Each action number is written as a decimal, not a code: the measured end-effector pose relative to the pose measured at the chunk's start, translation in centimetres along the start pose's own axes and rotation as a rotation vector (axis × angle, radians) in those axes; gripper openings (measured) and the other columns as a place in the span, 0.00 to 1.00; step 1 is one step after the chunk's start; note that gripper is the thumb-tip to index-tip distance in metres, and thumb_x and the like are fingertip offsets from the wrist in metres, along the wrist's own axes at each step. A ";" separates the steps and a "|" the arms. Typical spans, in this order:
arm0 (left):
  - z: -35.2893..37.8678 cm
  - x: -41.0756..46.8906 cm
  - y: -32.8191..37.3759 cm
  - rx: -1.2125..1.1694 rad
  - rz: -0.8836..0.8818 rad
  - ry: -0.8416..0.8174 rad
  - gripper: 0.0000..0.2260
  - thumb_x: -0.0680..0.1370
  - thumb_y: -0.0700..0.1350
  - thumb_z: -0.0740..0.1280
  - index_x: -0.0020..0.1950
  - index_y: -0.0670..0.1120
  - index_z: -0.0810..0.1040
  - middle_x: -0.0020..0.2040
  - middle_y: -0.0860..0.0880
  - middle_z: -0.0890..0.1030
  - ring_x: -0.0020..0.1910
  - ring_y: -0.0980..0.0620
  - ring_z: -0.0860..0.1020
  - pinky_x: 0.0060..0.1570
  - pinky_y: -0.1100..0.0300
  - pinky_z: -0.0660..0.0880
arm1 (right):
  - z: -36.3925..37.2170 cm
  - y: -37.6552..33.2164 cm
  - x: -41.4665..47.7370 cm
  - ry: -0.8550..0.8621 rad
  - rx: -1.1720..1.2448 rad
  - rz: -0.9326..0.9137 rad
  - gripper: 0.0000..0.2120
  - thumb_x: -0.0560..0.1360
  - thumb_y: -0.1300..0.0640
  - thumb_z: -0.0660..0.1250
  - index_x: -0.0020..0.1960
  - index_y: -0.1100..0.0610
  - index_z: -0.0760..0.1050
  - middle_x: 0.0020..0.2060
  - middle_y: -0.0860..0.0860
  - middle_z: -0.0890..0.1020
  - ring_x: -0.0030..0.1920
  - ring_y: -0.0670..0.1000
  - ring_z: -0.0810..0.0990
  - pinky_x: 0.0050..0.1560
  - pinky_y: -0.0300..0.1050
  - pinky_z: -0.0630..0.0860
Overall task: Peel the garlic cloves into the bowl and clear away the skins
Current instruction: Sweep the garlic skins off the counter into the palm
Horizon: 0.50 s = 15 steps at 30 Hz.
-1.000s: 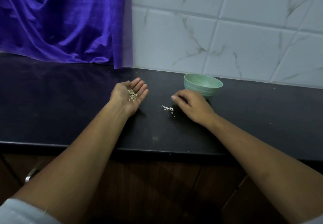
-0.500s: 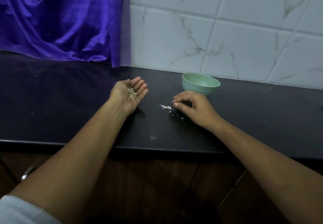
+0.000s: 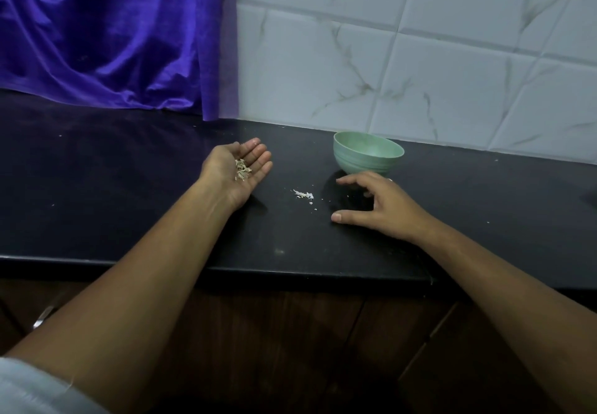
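Observation:
My left hand (image 3: 239, 171) lies palm up on the black counter (image 3: 129, 220), fingers relaxed, with a small heap of garlic skins (image 3: 241, 169) resting in the palm. To its right a few loose skin bits (image 3: 303, 194) lie on the counter. My right hand (image 3: 378, 207) rests palm down just right of those bits, thumb and forefinger spread wide apart, holding nothing. A pale green bowl (image 3: 366, 155) stands upright right behind my right hand. What is inside the bowl cannot be seen from here.
A purple curtain (image 3: 106, 35) hangs at the back left down to the counter. White marble-look tiles (image 3: 420, 58) form the back wall. The counter's front edge (image 3: 258, 273) runs below my forearms, with dark wooden cabinet doors underneath.
My right hand has opened out from a pinched pose near the loose skins and its thumb and forefinger now spread apart on the counter. The left hand stays still with its skins.

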State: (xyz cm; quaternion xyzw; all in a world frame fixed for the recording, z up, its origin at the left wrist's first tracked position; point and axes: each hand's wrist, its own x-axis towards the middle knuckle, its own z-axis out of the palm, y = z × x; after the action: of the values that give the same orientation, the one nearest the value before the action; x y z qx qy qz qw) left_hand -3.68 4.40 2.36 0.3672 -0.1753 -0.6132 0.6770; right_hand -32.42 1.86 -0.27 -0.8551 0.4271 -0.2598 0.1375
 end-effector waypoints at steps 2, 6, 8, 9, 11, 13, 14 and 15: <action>0.0 -0.1 -0.1 0.010 -0.001 0.002 0.19 0.88 0.44 0.52 0.51 0.40 0.81 0.48 0.44 0.83 0.48 0.47 0.82 0.57 0.52 0.77 | 0.2 -0.3 0.9 0.002 -0.050 0.024 0.41 0.61 0.26 0.73 0.67 0.47 0.78 0.60 0.42 0.79 0.60 0.43 0.76 0.56 0.36 0.71; 0.0 -0.3 0.0 0.014 0.002 0.008 0.19 0.88 0.44 0.52 0.51 0.40 0.81 0.48 0.44 0.83 0.47 0.48 0.82 0.54 0.52 0.78 | 1.8 -1.5 3.9 0.043 -0.135 0.038 0.37 0.61 0.22 0.70 0.59 0.47 0.79 0.53 0.44 0.79 0.49 0.41 0.75 0.51 0.42 0.74; -0.1 -0.3 0.0 0.001 0.005 0.013 0.19 0.88 0.44 0.52 0.51 0.40 0.81 0.48 0.44 0.83 0.48 0.47 0.82 0.56 0.52 0.77 | 2.5 -2.0 4.9 0.107 -0.138 0.006 0.30 0.64 0.25 0.72 0.53 0.48 0.79 0.47 0.43 0.79 0.44 0.39 0.74 0.46 0.40 0.73; -0.1 -0.3 0.1 0.002 0.007 0.013 0.19 0.88 0.44 0.52 0.51 0.40 0.81 0.48 0.44 0.83 0.48 0.47 0.82 0.56 0.52 0.77 | 2.7 -2.2 5.0 0.150 -0.090 -0.011 0.24 0.67 0.30 0.74 0.49 0.49 0.79 0.43 0.42 0.79 0.40 0.39 0.75 0.43 0.39 0.72; -0.2 -0.2 0.1 0.001 0.004 0.006 0.19 0.88 0.45 0.52 0.51 0.40 0.81 0.48 0.44 0.83 0.48 0.48 0.82 0.56 0.52 0.77 | 2.7 -2.1 4.7 0.231 0.056 -0.030 0.15 0.73 0.42 0.78 0.43 0.53 0.78 0.33 0.43 0.78 0.33 0.42 0.73 0.36 0.39 0.70; -0.1 -0.1 0.0 0.001 0.004 -0.003 0.19 0.88 0.44 0.52 0.51 0.40 0.81 0.48 0.44 0.83 0.48 0.48 0.82 0.56 0.52 0.77 | 2.3 -1.7 3.8 0.295 0.105 -0.044 0.15 0.76 0.48 0.77 0.38 0.56 0.78 0.30 0.44 0.76 0.31 0.43 0.71 0.35 0.40 0.67; -0.1 -0.1 0.0 0.001 0.005 -0.003 0.19 0.88 0.45 0.52 0.51 0.40 0.81 0.48 0.44 0.83 0.48 0.48 0.82 0.56 0.52 0.78 | 2.0 -1.4 3.4 0.303 0.103 -0.055 0.15 0.77 0.49 0.75 0.37 0.57 0.79 0.31 0.45 0.76 0.32 0.44 0.72 0.36 0.40 0.67; -0.1 0.0 0.1 0.003 0.004 -0.006 0.19 0.88 0.45 0.52 0.50 0.40 0.80 0.47 0.44 0.83 0.48 0.48 0.82 0.55 0.52 0.78 | 1.8 -1.4 3.0 0.291 0.107 -0.061 0.16 0.79 0.49 0.72 0.36 0.56 0.81 0.32 0.46 0.77 0.34 0.44 0.73 0.38 0.41 0.68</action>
State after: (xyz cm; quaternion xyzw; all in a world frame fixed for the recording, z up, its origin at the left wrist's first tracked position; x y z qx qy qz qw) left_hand -3.54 4.46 2.35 0.3661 -0.1789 -0.6129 0.6770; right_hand -28.97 0.36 -0.14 -0.8124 0.4021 -0.4073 0.1115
